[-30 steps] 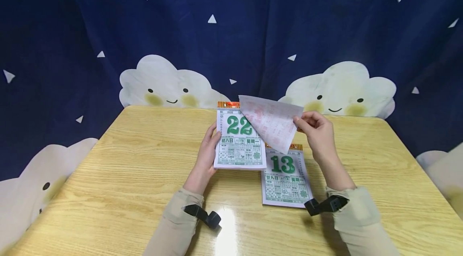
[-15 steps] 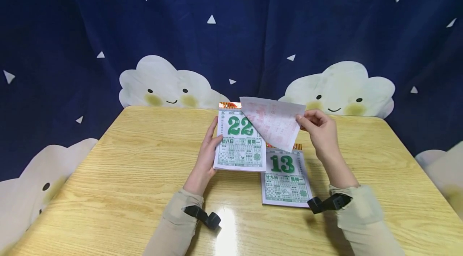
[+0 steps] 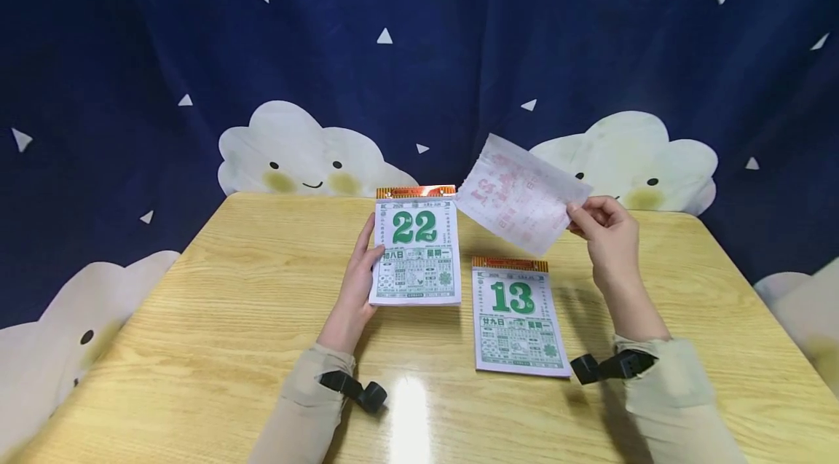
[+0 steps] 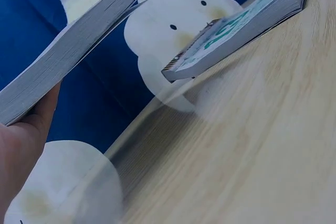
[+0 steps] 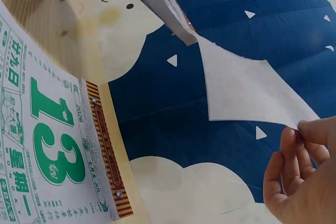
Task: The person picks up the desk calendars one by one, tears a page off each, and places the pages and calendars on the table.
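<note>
My left hand [image 3: 357, 282] grips the left edge of a thick tear-off calendar [image 3: 416, 253] showing a green 22, held up off the table. In the left wrist view its page block [image 4: 63, 51] rises from the palm. Between thumb and fingers my right hand [image 3: 609, 238] pinches a corner of a loose calendar page [image 3: 524, 194], its back toward the head camera with faint red print showing through. The page's upper left edge looks ragged. A second calendar [image 3: 518, 315] with a green 13 lies on the table below the page, touched by neither hand.
The wooden table [image 3: 229, 347] reaches back to a dark blue curtain [image 3: 426, 49] with white clouds and triangles. Each wrist wears a black camera, the left camera [image 3: 357, 391] and the right camera [image 3: 612, 366].
The page has come away from the 22 calendar and moved right and up with my right hand. My left hand has shifted the calendar slightly left, uncovering the 13 calendar's top.
</note>
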`<state>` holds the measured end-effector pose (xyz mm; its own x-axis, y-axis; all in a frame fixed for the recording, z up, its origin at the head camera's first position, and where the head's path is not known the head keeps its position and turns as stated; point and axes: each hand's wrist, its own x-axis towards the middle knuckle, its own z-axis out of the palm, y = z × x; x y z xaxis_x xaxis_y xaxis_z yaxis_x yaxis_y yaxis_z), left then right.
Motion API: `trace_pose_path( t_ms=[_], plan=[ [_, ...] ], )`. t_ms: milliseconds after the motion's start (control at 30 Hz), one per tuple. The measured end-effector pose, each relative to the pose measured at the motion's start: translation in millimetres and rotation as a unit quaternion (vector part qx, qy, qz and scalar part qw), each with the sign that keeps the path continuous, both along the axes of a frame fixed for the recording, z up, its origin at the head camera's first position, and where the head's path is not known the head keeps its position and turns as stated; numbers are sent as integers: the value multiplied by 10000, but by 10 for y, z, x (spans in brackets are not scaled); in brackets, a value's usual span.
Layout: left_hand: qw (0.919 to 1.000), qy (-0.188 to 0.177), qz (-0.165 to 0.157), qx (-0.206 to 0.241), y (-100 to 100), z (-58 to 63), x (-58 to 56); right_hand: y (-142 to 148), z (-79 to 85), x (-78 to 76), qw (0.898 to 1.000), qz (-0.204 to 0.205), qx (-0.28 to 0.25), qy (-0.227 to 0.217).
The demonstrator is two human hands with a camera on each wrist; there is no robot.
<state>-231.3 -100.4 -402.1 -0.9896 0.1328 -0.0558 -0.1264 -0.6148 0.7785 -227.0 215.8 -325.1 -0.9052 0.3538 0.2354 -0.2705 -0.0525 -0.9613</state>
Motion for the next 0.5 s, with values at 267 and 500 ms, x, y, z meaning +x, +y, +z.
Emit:
trace_pose_path(
  t_ms=[267,500],
  plan=[
    [9996,-107,234,-110,-175,11,19,39,10,-40,9974,-567,-441,-4],
    [9981,-139,335,-490,-331,15,7,1,-38,-47,9983,-549,-160,-67]
  ],
)
